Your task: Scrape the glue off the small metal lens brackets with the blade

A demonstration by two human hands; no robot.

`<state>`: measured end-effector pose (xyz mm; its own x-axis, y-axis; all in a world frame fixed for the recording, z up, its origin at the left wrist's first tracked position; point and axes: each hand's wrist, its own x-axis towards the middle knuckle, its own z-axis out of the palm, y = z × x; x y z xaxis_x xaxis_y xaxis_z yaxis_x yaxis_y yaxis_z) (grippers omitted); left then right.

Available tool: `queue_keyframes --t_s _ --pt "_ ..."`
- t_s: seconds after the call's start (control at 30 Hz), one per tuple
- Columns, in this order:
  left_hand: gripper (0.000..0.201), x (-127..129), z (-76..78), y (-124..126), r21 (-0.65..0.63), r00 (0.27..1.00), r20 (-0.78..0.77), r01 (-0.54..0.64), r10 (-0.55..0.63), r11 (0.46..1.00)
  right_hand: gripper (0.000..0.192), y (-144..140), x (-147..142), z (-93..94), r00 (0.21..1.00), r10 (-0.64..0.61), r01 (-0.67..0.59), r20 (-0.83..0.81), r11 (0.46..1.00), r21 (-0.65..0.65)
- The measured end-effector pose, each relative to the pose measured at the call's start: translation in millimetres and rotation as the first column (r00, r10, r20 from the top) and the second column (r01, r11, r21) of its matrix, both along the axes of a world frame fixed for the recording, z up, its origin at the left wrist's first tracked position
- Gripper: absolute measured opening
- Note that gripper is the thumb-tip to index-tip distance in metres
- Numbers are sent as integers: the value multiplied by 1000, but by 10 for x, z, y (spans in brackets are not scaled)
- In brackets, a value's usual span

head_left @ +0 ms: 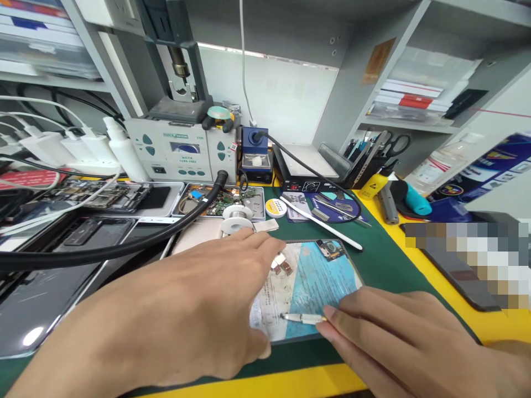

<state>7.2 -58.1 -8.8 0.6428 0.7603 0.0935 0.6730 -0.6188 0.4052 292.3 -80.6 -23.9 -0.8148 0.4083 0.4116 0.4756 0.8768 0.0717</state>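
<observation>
Resting two hands [182,315] [398,337] on one phone [315,276]

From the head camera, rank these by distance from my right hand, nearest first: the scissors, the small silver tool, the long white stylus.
From the right hand:
1. Small silver tool, touching the fingertips, lying on the blue-backed phone.
2. Long white stylus, farther up on the green mat.
3. Scissors, upright in the holder at the back right.
</observation>
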Motion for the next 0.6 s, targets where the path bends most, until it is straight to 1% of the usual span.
queue_keyframes --t_s 0.1,0.2,0.37,0.47,0.6 --pt "67 18 11 13 -17 1000 5 -6 6 1000 35 4 22 -18 1000 10 -10 8 1000 -27" --pt "64 35 43 13 -50 1000 2 3 -3 999 34 -8 47 -45 999 -26 25 -28 999 -44" --pt "77 12 30 -5 -37 1000 9 -6 6 999 25 -38 100 -96 1000 -18 17 -14 998 -66" --pt "81 10 2 -4 -45 1000 15 -11 11 999 24 -25 74 -86 998 -30 26 -56 998 -63" --pt "78 33 -2 -3 -43 1000 27 6 -4 999 27 -3 -5 -45 992 -24 15 -126 997 -74"
